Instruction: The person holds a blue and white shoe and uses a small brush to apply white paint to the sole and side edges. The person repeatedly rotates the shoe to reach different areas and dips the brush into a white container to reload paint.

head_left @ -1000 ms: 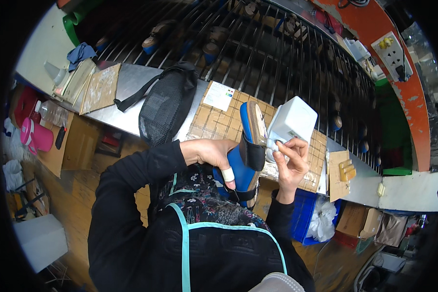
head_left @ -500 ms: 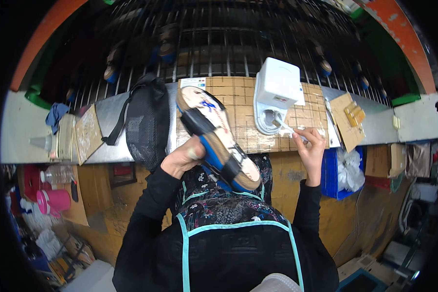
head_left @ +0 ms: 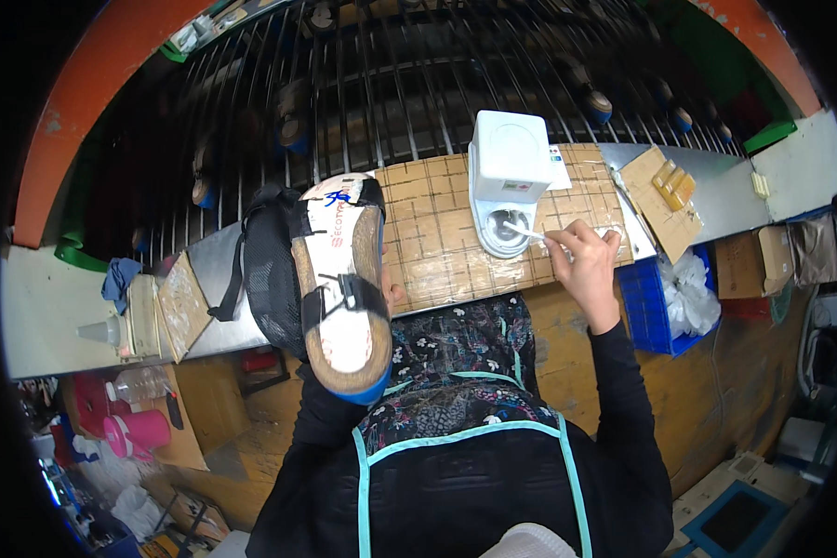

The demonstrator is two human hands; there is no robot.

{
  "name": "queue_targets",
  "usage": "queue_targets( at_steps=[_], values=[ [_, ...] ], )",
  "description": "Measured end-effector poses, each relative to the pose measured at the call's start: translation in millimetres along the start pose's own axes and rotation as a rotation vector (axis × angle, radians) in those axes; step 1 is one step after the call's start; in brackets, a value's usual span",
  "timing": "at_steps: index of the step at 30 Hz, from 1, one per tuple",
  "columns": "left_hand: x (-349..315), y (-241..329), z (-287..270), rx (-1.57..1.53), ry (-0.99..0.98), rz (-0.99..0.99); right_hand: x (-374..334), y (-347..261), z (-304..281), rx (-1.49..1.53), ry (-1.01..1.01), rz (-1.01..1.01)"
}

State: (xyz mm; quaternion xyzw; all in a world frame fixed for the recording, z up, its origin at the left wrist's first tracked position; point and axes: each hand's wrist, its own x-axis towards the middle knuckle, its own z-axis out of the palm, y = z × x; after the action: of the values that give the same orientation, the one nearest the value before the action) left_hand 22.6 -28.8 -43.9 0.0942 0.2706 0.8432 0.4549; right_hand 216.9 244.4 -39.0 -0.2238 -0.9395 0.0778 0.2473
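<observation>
So the left hand [head_left: 393, 289] has hold of a sandal [head_left: 337, 263], cork-edged with black straps and a blue sole, held up in front of the worktop [head_left: 212, 263] with its insole facing the camera. Most of that hand is hidden behind the sandal, only some fingers poke out on the right side, so I can't tell exactly how they wrap. The right hand [head_left: 586, 268] pinches a thin white stick [head_left: 528, 232], its tip in the round cup of a white dispenser [head_left: 510, 156].

As for clutter: the dispenser stands on a taped cardboard sheet [head_left: 432, 265]. The sandal blocks the view of that sheet's left end and part of a black mesh bag [head_left: 272, 274]. Over on the right there are yellowish blocks [head_left: 671, 186] on a cardboard scrap [head_left: 644, 181], and below them a blue crate [head_left: 645, 312] with white plastic bags [head_left: 690, 298]. Behind everything runs a dark rack of bars with more shoes [head_left: 598, 107]. There's a pink bucket [head_left: 137, 434] down at lower left.
</observation>
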Motion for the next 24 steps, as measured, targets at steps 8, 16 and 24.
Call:
queue_targets(
  at_steps=[8, 16, 24],
  values=[
    [8.5, -11.3, -8.2, 0.139, 0.253, 0.069, -5.5, 4.7, 7.7, 0.701, -0.241, 0.537],
    [17.1, -19.6, 32.9, 0.385, 0.064, 0.002, 19.4, -71.6, -27.8, 0.522, 0.275, 0.046],
    [2.0, -11.0, 37.8, 0.697, 0.052, 0.084, 14.5, -117.3, -20.8, 0.781, 0.181, 0.109]
  ],
)
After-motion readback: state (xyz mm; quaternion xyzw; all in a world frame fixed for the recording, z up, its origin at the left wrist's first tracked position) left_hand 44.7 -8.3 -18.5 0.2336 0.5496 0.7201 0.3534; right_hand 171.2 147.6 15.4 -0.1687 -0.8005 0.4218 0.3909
